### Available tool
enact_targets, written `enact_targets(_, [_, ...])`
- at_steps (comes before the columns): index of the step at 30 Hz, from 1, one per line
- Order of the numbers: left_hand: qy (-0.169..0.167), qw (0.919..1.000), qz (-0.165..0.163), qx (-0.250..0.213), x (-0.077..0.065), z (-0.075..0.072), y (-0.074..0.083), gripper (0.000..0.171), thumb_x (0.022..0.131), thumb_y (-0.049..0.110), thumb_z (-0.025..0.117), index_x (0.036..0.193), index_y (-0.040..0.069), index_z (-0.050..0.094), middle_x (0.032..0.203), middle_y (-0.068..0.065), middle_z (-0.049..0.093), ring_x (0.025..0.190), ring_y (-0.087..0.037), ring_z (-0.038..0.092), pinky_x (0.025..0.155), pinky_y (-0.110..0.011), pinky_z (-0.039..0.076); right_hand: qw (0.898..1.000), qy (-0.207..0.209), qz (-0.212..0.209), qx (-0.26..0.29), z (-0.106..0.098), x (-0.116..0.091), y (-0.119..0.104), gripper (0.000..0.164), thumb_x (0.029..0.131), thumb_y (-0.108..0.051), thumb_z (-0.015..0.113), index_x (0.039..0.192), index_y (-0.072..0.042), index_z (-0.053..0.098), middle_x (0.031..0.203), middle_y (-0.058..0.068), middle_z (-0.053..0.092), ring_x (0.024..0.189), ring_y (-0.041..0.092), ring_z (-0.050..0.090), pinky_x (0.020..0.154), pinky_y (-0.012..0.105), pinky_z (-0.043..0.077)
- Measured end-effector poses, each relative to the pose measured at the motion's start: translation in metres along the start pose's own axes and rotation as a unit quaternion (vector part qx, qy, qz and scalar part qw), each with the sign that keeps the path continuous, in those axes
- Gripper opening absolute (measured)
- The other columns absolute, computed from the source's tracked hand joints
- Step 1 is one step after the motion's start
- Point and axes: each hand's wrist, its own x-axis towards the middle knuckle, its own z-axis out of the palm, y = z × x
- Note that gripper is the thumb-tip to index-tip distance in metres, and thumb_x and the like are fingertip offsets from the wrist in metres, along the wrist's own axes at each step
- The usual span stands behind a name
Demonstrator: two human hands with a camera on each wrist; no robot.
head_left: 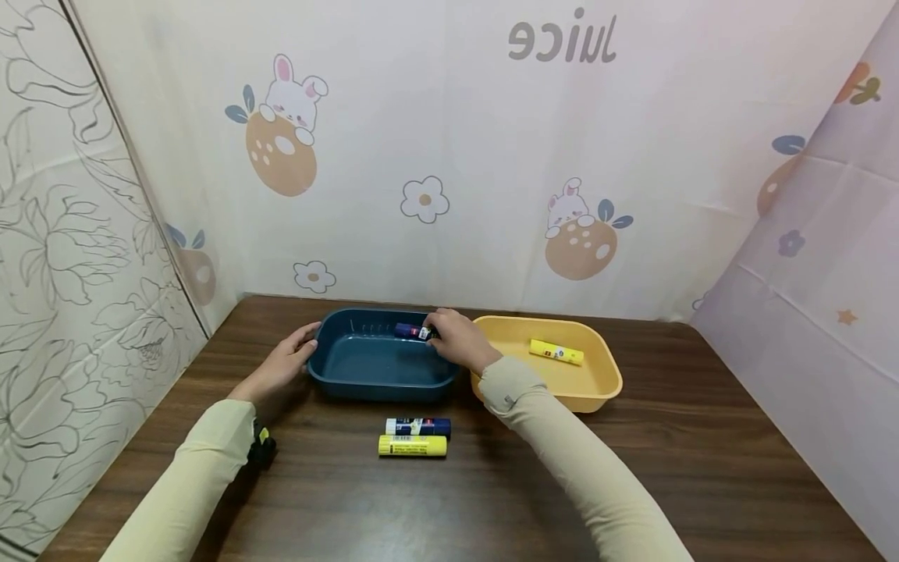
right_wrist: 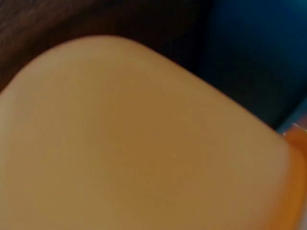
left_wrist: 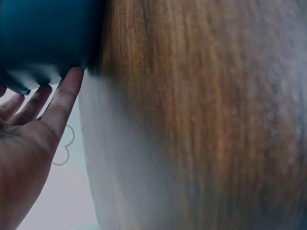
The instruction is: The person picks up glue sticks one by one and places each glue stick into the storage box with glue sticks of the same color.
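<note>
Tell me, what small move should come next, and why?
Perhaps the right hand should release the navy cylindrical glue stick it pinches: that appears within the blue rectangular plastic tray, much as a yellow cylindrical glue stick lies in the yellow rectangular plastic tray.

Two glue sticks point(head_left: 413, 446) lie before the left tray point(head_left: 379, 365) — the right tray point(head_left: 562, 380), beside it, holds another stick point(head_left: 556, 352).

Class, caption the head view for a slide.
The left hand touches a blue tray, where the right hand grips a dark glue stick; a yellow tray stands alongside.
</note>
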Motion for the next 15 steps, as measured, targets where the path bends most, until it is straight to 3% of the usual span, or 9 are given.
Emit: enact_targets(15, [-0.001, 0.9999, -0.012, 0.004, 0.000, -0.001, 0.000, 0.053, 0.106, 0.024, 0.033, 0.151, 0.001, 0.016, 0.145, -0.030, 0.029, 0.126, -0.044, 0.038, 0.091, -0.051, 0.047, 0.997, -0.048, 0.033, -0.057, 0.019, 0.016, -0.004, 0.026, 0.089, -0.016, 0.070, 0.114, -0.008, 0.066, 0.106, 0.006, 0.062, 0.096, 0.017, 0.057, 0.085, 0.031, 0.049])
